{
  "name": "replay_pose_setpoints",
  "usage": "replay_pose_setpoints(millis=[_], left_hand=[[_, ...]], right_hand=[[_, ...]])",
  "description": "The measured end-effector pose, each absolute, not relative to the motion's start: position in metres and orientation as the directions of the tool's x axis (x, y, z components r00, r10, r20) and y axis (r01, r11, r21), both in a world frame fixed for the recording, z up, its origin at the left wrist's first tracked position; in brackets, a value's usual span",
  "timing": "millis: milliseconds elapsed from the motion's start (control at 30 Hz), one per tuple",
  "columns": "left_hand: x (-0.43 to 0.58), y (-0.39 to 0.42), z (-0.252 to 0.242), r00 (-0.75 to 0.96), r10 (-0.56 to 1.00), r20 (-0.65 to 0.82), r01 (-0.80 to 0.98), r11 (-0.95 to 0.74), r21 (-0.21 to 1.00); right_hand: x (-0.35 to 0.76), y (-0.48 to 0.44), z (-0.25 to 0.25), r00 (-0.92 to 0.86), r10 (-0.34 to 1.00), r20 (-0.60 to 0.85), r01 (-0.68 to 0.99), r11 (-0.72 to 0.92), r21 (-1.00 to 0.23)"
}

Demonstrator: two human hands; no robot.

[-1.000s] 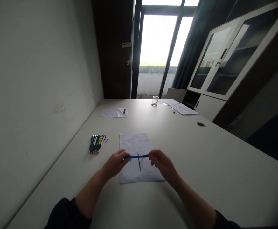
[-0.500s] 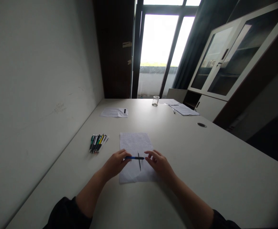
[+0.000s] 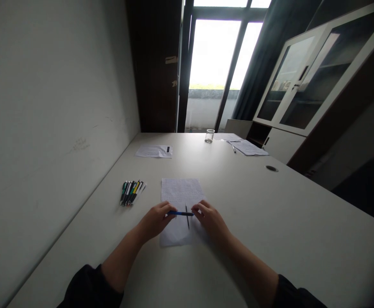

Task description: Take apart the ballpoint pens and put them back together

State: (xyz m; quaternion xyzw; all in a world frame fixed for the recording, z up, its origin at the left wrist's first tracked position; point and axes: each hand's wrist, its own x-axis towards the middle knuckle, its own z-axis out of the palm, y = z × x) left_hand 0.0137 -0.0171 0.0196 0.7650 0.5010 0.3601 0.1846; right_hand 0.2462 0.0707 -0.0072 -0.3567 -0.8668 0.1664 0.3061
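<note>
A blue pen with a dark grip (image 3: 181,213) is held level above a written sheet of paper (image 3: 174,237). My left hand (image 3: 156,219) pinches its left end between thumb and fingers. At the pen's right end, my right hand (image 3: 210,218) has its thumb and fingertips closed on the tip. Crossing beneath the pen, a thin dark stick that looks like a pen refill (image 3: 187,222) lies lengthwise on the paper. The fingers partly cover both ends of the pen.
Several pens (image 3: 131,193) lie side by side left of the paper. Farther back are a flat sheet (image 3: 155,151), a glass (image 3: 209,136), stacked papers (image 3: 249,148) and another pen (image 3: 233,149). A round cable hole (image 3: 271,168) is at the right; a wall (image 3: 61,171) borders the left edge.
My right hand has moved left and closed its fingertips on the pen's right end. The left hand and the pen are almost unmoved.
</note>
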Motion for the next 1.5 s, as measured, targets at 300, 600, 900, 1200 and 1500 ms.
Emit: replay_pose_setpoints(millis=[300, 600, 900, 1200, 1500], left_hand=[[0.012, -0.016, 0.016, 0.189, 0.904, 0.383, 0.658, -0.406, 0.634], [0.012, -0.015, 0.014, 0.169, 0.907, 0.386, 0.666, -0.394, 0.633], [0.011, -0.014, 0.013, 0.17, 0.906, 0.387, 0.68, -0.392, 0.62], [0.012, -0.014, 0.011, 0.177, 0.904, 0.389, 0.677, -0.399, 0.619], [0.01, -0.014, 0.01, 0.134, 0.913, 0.386, 0.634, -0.378, 0.675]], right_hand=[[0.248, 0.061, 0.005, -0.534, 0.72, 0.443, 0.294, 0.649, -0.701], [0.249, 0.06, 0.006, -0.508, 0.678, 0.53, 0.262, 0.709, -0.655], [0.25, 0.058, 0.01, -0.511, 0.665, 0.544, 0.25, 0.721, -0.646], [0.248, 0.056, 0.014, -0.495, 0.677, 0.544, 0.28, 0.717, -0.638], [0.243, 0.059, 0.021, -0.475, 0.679, 0.56, 0.267, 0.718, -0.643]])
